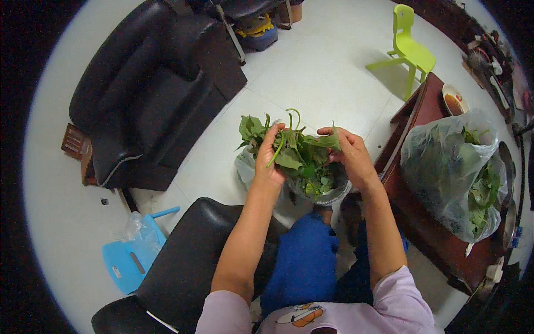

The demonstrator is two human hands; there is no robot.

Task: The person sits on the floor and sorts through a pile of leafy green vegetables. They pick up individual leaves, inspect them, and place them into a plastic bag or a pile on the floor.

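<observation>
My left hand [269, 160] is closed around a bunch of leafy green stems [290, 144], whose cut ends stick up past the thumb. On the other side, my right hand [352, 152] pinches a single green leaf [327, 141] between thumb and fingers; whether it is still joined to the bunch I cannot tell. Below both hands, a bin lined with a clear plastic bag [340, 192] holds loose leaves and stem pieces. Part of another pale plastic bag [245, 165] shows on the floor behind my left hand.
A large clear bag of leafy greens [442, 167] rests on the brown table [446, 250] at right, near a bowl of reddish sauce [454, 100]. A lime-green chair [409, 46] stands beyond it. Leftward are a black sofa [146, 96] and a blue plastic chair [125, 263].
</observation>
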